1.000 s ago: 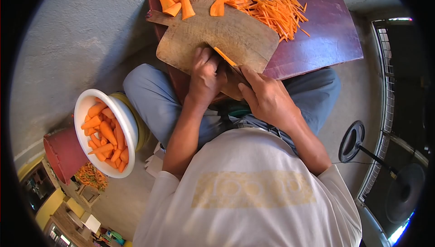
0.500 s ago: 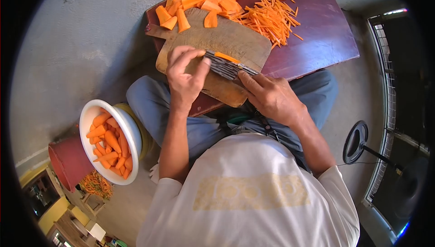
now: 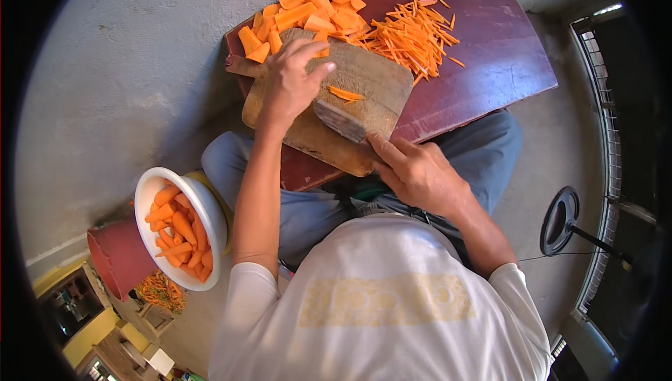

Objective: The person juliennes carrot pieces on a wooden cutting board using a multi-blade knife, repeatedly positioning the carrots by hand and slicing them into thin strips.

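At the cutting board's (image 3: 385,80) right edge, our right hand (image 3: 423,174) grips a cleaver (image 3: 341,123), probably heavy, best held by its handle; our half-open left hand (image 3: 288,81) hangs by carrot slices (image 3: 320,24), contact unclear.

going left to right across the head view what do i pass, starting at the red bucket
Red bucket → white bowl of carrots → left hand → knife blade → right hand → black ring on a pole.
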Tool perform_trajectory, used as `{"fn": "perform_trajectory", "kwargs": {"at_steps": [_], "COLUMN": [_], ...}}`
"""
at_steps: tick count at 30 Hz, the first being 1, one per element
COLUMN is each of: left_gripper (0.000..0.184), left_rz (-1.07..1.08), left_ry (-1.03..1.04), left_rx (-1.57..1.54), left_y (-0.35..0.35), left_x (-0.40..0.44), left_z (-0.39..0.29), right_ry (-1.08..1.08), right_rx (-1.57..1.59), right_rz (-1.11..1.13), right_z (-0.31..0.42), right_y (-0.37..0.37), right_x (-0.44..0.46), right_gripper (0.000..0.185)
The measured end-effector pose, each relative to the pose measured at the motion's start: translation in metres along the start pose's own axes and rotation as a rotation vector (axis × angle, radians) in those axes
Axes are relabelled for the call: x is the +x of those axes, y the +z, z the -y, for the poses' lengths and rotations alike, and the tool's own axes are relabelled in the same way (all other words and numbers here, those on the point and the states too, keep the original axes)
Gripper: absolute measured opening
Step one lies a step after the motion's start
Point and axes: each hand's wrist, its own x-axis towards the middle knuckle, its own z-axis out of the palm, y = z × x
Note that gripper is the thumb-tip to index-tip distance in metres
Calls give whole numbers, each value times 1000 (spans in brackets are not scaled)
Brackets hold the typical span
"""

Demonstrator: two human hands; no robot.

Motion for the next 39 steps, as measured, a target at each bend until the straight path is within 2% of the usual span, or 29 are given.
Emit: {"fn": "perform_trajectory", "kwargs": {"at_steps": [3, 5, 7, 11, 13, 15, 17, 19, 21, 22, 25, 27, 28, 31, 32, 35, 39], "left_gripper": [40, 41, 41, 44, 44, 41, 35, 28, 22, 19, 18, 17, 16, 14, 13, 14, 23], "left_rz": [37, 45, 57, 34, -4, -13, -40, -67, -92, -95, -182, -161, -171, -207, -221, -201, -125], "left_ry": [-116, -133, -143, -113, -80, -65, -48, -40, -44, -168, -181, -322, -321, -299, -286, -310, -62], "left_rx": [234, 227, 219, 263, 333, 413, 413, 355, 240, 84, 49, -108, -105, 36, 106, 114, 143], "left_y": [-14, -14, -11, 8, 20, 29, 36, 38, 35, 29, 28, 32, 38, 45, 42, 17, 10], "left_x": [-8, -8, -4, 9, 17, 25, 23, 20, 7, -1, -33, -55, -67, -100, -105, -100, -88], "left_z": [12, 24, 24, 21, 25, 29, 28, 23, 12, -4, -30, -60, -61, -47, -40, -41, -22], "right_ry": [83, 150, 219, 312, 436, 461, 387, 311, 374, 362, 344, 348, 375, 240, 160, 183, 266], "right_rx": [230, 281, 437, 316, 285, 329, 452, 439, 462, 461, 511, 623, 695, 496, 448, 401, 484], "right_rz": [50, 62, -28, -206, -154, -170, -254, -241, -177, -187, -182, -128, -68, -14, -64, -2, -44], "right_z": [3, -12, -45, -104, -94, -91, -96, -66, -44, -43, -38, -23, -19, -19, -22, -19, -12], "right_y": [-3, -4, -10, -35, -57, -54, -26, -22, -21, -16, -4, -10, -10, -7, -1, -7, -9], "right_x": [9, 19, 25, 35, 44, 46, 40, 39, 38, 35, 28, 28, 27, 22, 20, 20, 20], "right_gripper": [44, 41, 38, 41, 43, 46, 48, 48, 47, 47, 44, 42, 40, 40, 39, 39, 40]}}
